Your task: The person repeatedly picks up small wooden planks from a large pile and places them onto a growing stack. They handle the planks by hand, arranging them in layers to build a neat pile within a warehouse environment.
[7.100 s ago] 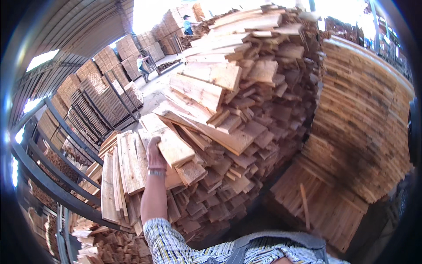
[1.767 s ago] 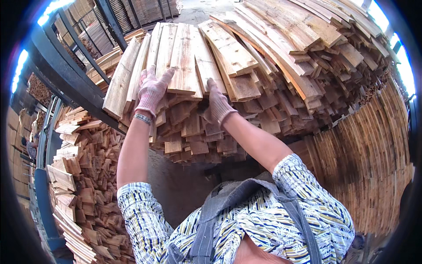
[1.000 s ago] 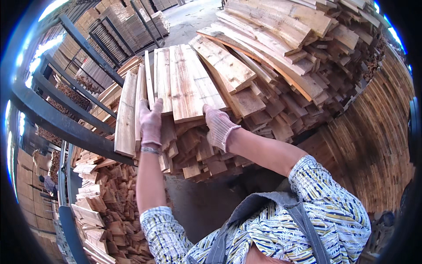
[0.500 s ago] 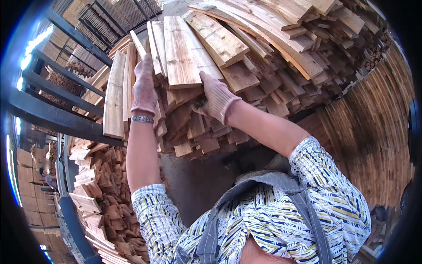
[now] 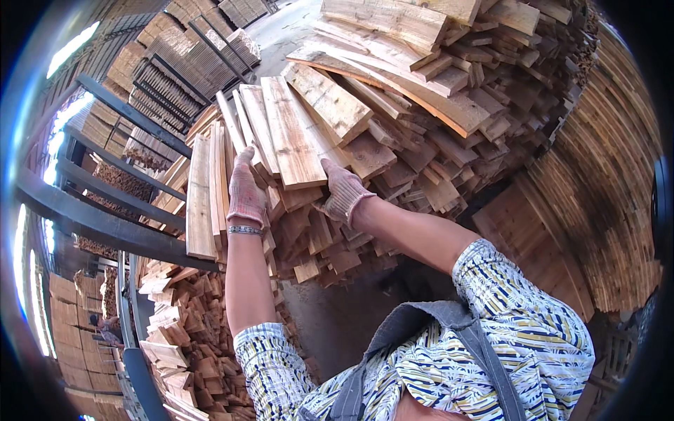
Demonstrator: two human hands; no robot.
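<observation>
Several wooden boards lie fanned across a tall stack in front of me, and a wide knotty board [image 5: 291, 140] has its near end between my hands. My left hand [image 5: 247, 191], in a stained knitted glove, presses against the left side of the narrow boards [image 5: 258, 126] beside it, its fingers partly hidden by the wood. On the other side my gloved right hand [image 5: 344, 192] grips the wide board's near right corner, with its fingertips on the edge and thumb lower down. Another wide board [image 5: 330, 102] lies just right of it.
Dark metal bars [image 5: 105, 217] stick out at the left. Below them is a heap of short wood pieces [image 5: 203, 351]. A long curved-looking stack of planks [image 5: 597, 189] stands at the right. More board stacks [image 5: 168, 56] stand at the far left.
The view has tilted up, so the stack and hands appear lower. My hands keep hold of the same boards, whose near ends look a little more gathered together.
</observation>
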